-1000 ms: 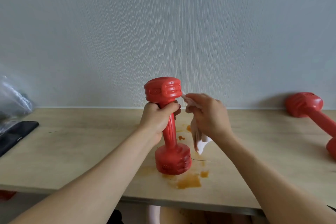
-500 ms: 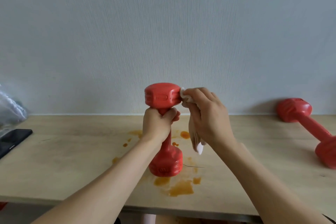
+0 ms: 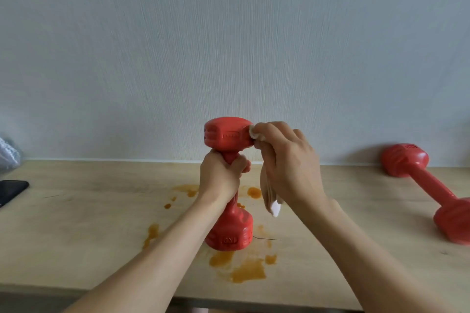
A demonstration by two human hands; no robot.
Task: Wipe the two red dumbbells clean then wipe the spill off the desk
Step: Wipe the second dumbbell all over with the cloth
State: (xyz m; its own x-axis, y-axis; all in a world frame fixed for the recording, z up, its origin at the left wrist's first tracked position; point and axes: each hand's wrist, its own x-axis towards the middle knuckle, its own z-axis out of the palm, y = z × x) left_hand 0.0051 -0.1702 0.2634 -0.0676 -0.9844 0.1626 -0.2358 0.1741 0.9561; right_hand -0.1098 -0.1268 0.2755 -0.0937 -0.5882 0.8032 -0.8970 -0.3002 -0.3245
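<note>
On the desk [image 3: 76, 223], far left edge, a black phone [image 3: 11, 189] lies flat, partly cut off by the frame; above it a crumpled clear bag [image 3: 7, 155] sits against the wall [image 3: 229, 46]. Orange spill [image 3: 248, 272] spreads over the desk middle: big patches near the front edge, smaller drops farther back and to the left. Second dumbbell [image 3: 429, 190] lies on its side at the right, well apart from the hands, far head near the wall, near head partly cut off by the frame edge.

Centre: first dumbbell [image 3: 229, 185] stands upright, slightly tilted, bottom head down among the spill patches. Cannot tell if the bottom head touches the desk or hangs just above it. Left forearm crosses in front of part of the bottom head and hides some of the spill.

Left hand [image 3: 220, 178] is wrapped around the bar just under the top head, fingers curled tight, thumb side to the right. Right hand [image 3: 287, 160] holds a white tissue [image 3: 255, 132], fingers curled over it, pressing it against the right side of the top head. The rest of the tissue hangs down below the palm, its tail end above the desk and just right of the bar. Both forearms reach in from the bottom of the view, bare.
</note>
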